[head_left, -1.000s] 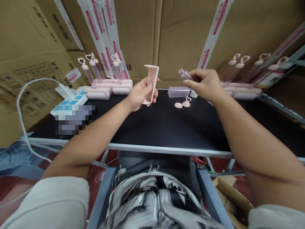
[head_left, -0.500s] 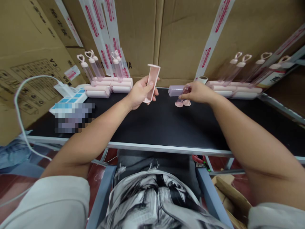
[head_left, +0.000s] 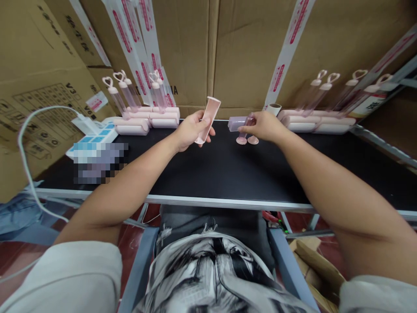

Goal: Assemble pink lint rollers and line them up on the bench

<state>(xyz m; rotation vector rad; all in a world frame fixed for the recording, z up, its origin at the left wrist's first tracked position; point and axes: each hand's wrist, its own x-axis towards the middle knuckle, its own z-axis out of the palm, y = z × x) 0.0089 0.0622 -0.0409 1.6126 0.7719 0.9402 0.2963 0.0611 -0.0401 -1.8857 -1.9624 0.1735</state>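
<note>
Over black tabletop [head_left: 211,178], your left hand [head_left: 191,134] clasps a shell [head_left: 212,111]; your right hand [head_left: 265,126] lowers its gripped tube [head_left: 243,134], bringing a disc [head_left: 241,141] within reach.

Tall cardboard [head_left: 247,56] streaked with red-printed tape [head_left: 292,43] stands behind the black bench [head_left: 211,174], a blue-and-white power strip [head_left: 106,131] and looping white cable [head_left: 20,138] lie leftward, and brown cardboard scraps [head_left: 317,261] sit below.

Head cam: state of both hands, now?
Left hand: closed, holding a pink case, its hollow side showing.
Right hand: closed, holding a clear tube, its lower end by a pink disc.
</note>
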